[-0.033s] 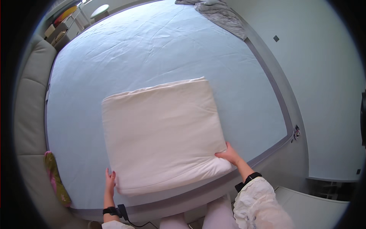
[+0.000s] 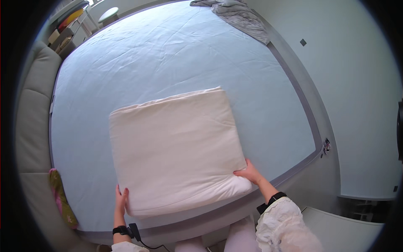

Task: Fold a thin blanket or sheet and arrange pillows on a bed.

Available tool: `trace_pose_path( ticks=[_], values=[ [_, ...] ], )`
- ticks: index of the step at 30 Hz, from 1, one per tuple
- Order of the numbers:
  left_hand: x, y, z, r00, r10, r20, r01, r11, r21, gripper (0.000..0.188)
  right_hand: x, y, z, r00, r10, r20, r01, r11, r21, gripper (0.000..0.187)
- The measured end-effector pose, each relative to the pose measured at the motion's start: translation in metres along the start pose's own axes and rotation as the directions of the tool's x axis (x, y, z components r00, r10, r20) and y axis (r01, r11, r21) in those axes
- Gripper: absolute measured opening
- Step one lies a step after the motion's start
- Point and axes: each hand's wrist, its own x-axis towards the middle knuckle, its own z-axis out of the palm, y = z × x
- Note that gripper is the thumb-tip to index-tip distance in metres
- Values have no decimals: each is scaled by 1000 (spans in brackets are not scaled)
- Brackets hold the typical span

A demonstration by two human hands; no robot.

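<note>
A large cream folded cloth (image 2: 176, 147), several layers thick, lies near the front edge of a bed with a pale blue sheet (image 2: 168, 63). At its near left corner is my left hand (image 2: 121, 200), fingers and thumb stretched apart against the side of the cloth. My right hand (image 2: 250, 173) pinches the right side close to the near corner, thumb on top and the other fingers partly hidden by the fabric. Creases run from that thumb along the cloth's near edge. Black straps circle both wrists.
A padded grey headboard (image 2: 35, 122) borders the bed's left side, with a green and pink fabric item (image 2: 62, 199) beside it. A crumpled grey blanket (image 2: 241, 19) lies at the far right. A white cabinet top (image 2: 340, 233) stands low on the right.
The cloth and my right hand have shifted slightly left and nearer to me. My left hand stays almost in the same place. Both hands keep their pose.
</note>
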Motion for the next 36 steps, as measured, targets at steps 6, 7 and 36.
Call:
trace_pose_path(
  ticks=[6, 7, 36],
  values=[
    [-36, 24, 114, 1000, 31, 2, -31, 982, 186, 60, 31, 7, -90, 989, -85, 117, 61, 979, 195, 71],
    [-46, 22, 125, 998, 16, -57, -6, 982, 186, 60, 37, 5, -109, 988, -92, 125, 65, 977, 201, 69],
    [-208, -39, 458, 907, 153, 393, -224, 965, 140, 104, 28, 5, -201, 735, -656, -174, 219, 471, -854, 64]
  ],
)
